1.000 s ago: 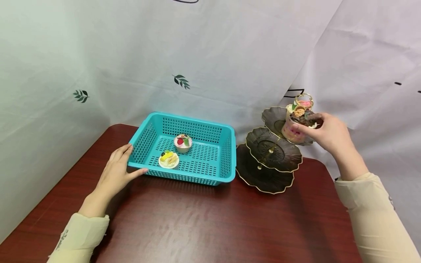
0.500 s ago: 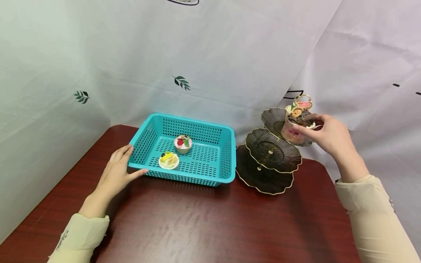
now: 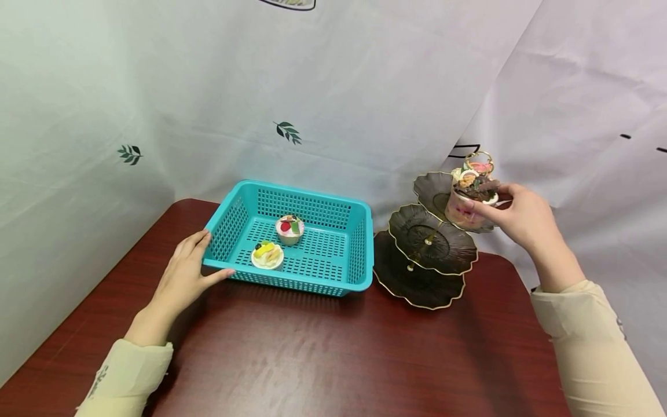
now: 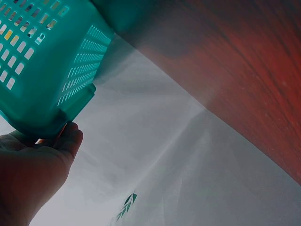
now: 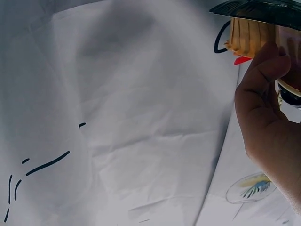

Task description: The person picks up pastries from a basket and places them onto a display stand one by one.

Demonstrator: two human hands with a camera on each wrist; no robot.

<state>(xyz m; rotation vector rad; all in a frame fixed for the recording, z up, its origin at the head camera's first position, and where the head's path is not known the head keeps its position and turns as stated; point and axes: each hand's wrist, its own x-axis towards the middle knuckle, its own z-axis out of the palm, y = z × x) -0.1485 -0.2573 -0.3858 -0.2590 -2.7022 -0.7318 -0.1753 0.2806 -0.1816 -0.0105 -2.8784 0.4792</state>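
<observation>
My left hand (image 3: 182, 272) rests against the near left corner of the turquoise basket (image 3: 292, 282), thumb along the front rim and fingers extended by the left rim. Two small dessert cups sit inside the basket: a fruit cup with yellow topping (image 3: 267, 255) and a cup with red and green topping (image 3: 289, 229). At the right, my right hand (image 3: 526, 217) grips a larger dessert cup with chocolate topping (image 3: 469, 211) between thumb and fingers, over the top tier of a three-tier stand (image 3: 435, 237). In the right wrist view, part of the held cup leaves the frame.
Close behind the held cup, a ribbed tan dessert cup (image 5: 251, 35) stands on the top tier near the gold ring handle (image 3: 479, 155). The stand's lower tiers fan out beside the basket. A pale curtain (image 3: 365, 116) backs the dark red table (image 3: 323, 353).
My right hand and the chocolate-topped dessert cup have shifted slightly left, and the cup has turned a little more upright over the top tier. My left hand stays at the basket.
</observation>
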